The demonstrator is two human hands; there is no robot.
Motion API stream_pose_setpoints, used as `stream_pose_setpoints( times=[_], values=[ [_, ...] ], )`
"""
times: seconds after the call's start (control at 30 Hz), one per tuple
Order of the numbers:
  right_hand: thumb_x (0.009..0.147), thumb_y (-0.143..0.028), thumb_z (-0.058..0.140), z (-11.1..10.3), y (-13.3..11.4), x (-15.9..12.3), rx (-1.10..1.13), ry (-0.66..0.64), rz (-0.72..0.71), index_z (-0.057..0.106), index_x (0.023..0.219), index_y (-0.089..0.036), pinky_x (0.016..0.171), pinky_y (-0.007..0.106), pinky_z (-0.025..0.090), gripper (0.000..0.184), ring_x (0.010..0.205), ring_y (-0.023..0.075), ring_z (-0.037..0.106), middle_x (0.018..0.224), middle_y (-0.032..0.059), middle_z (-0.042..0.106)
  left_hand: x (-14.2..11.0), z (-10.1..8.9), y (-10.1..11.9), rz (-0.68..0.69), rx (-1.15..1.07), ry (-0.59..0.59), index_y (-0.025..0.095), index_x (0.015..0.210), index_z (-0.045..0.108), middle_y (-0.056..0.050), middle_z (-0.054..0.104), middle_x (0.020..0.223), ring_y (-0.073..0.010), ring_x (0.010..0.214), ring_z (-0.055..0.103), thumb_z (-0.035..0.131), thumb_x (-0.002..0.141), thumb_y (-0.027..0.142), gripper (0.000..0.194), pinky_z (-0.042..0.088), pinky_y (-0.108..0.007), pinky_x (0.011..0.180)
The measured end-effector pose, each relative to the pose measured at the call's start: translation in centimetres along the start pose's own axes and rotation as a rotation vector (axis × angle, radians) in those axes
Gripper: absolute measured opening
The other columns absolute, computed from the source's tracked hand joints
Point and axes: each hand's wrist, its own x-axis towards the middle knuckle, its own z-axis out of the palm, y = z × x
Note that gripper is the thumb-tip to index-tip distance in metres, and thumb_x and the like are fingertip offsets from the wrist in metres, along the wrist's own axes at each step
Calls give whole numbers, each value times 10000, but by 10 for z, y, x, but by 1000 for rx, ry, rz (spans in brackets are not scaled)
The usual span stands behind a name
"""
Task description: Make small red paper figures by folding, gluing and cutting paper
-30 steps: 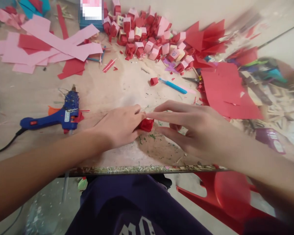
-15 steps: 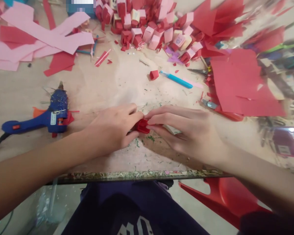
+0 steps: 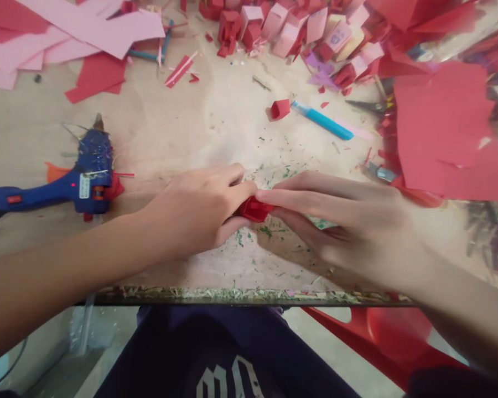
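A small folded red paper box is held between my two hands just above the table, near its front edge. My left hand is closed on the box's left side, thumb below and fingers above. My right hand pinches its right edge between thumb and fingertips. The fingers hide part of the box. Beyond the hands lie another small red paper piece and a blue pen-like tool. To the left rests a blue glue gun with strands of dried glue on it.
Pink paper strips lie at the back left. Several pink and red folded paper boxes are heaped at the back. On the right are red paper sheets, scissors and a cutter. Green scraps dot the table.
The view has shifted, so the boxes and red sheets appear further right and higher. Both hands still hold the red paper box; the right fingers have shifted slightly on its edge.
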Motion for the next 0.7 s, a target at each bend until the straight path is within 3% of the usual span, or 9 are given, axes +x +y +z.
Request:
stream_pose_setpoints(
  times=[0.23, 0.43, 0.57, 0.7],
  values=[
    [1074, -249, 611, -3, 10, -1, -126, -38, -109, 718, 1138, -241, 729, 319, 553, 125, 887, 192, 735, 1096, 69, 770, 0, 0, 1, -8, 4, -10, 209, 1194, 682, -59, 664, 1048, -188, 820, 639, 579, 1036, 339, 229, 456, -325, 715],
    [1071, -212, 598, 0, 10, -1, -126, -43, -73, 713, 1108, -257, 779, 334, 570, 129, 908, 192, 747, 1092, 50, 781, -2, -5, -1, 7, -46, -5, 199, 1313, 616, -69, 675, 1182, -221, 970, 673, 565, 1045, 295, 290, 484, -330, 765],
    [1057, -191, 606, -2, 9, 1, -86, -46, -76, 729, 1115, -255, 767, 326, 575, 150, 902, 194, 754, 1089, 51, 785, -3, -7, -7, 102, -13, 57, 255, 1151, 714, -25, 686, 1095, -182, 834, 637, 539, 1052, 276, 202, 417, -320, 663],
    [1042, -178, 623, -2, 9, -1, -88, -54, -87, 732, 1140, -259, 770, 332, 573, 168, 921, 201, 755, 1104, 51, 786, -3, -9, -7, 173, 110, 19, 238, 1023, 753, -36, 673, 995, -170, 756, 589, 423, 1083, 238, 336, 370, -336, 641]
  ],
)
